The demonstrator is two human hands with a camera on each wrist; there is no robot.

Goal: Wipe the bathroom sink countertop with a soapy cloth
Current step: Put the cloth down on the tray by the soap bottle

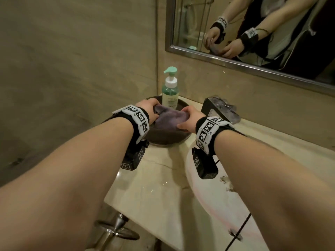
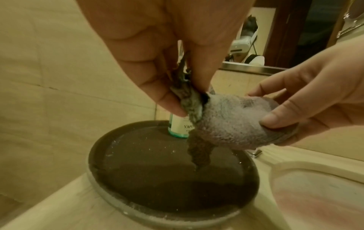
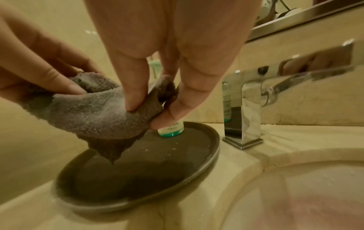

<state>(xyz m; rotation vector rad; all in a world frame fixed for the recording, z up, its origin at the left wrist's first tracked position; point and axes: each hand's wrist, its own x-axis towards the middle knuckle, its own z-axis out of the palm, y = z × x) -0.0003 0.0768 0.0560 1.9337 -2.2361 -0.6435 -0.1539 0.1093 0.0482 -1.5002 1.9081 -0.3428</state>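
Note:
A damp grey-purple cloth (image 1: 168,117) hangs bunched between both hands, just above a dark round tray (image 1: 163,141) on the beige marble countertop (image 1: 154,178). My left hand (image 1: 150,109) pinches the cloth's left end (image 2: 194,107) between thumb and fingers. My right hand (image 1: 186,120) grips the right end, thumb and fingertips (image 3: 135,101) curled into the fabric (image 3: 88,112). A loose corner of the cloth (image 2: 199,154) dangles toward the tray without touching it. Fine white foam or fuzz covers the cloth's upper side.
A green pump soap bottle (image 1: 170,87) stands at the tray's back edge. A chrome faucet (image 1: 217,107) rises to the right, with the sink basin (image 1: 204,192) in front of it. A framed mirror (image 1: 199,24) hangs on the wall above. Walls close the left corner.

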